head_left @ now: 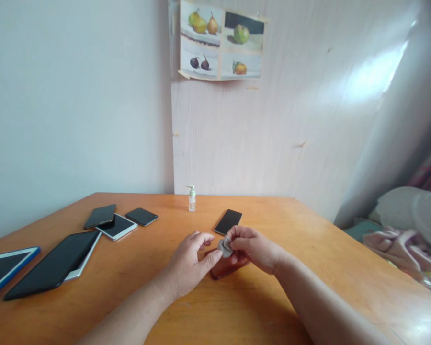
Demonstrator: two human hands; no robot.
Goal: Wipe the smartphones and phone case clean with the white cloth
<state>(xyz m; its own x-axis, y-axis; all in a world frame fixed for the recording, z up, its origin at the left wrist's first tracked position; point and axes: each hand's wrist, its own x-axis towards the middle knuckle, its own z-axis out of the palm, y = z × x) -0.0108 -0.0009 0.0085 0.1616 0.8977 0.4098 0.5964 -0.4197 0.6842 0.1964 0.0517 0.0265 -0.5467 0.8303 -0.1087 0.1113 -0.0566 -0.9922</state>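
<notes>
A small crumpled grey cloth (224, 248) is pinched between the thumb and fingers of my right hand (253, 244). Beside it, my left hand (190, 263) is open, fingers apart and thumb tip at the cloth's edge; whether it touches cannot be made out. Below both hands lies a reddish-brown phone-like case or cover (221, 274) on the table, its upper part hidden by the hands. Just beyond them is a black-screened phone (229, 222), lying flat.
On the wooden table (187, 316) stands a small clear pump bottle (192, 201). To the left lie a dark phone (142, 216), a white-framed device (120, 227), another dark phone (100, 215), a large black tablet (53, 266) and a blue-edged tablet (9, 268). A wall rises behind.
</notes>
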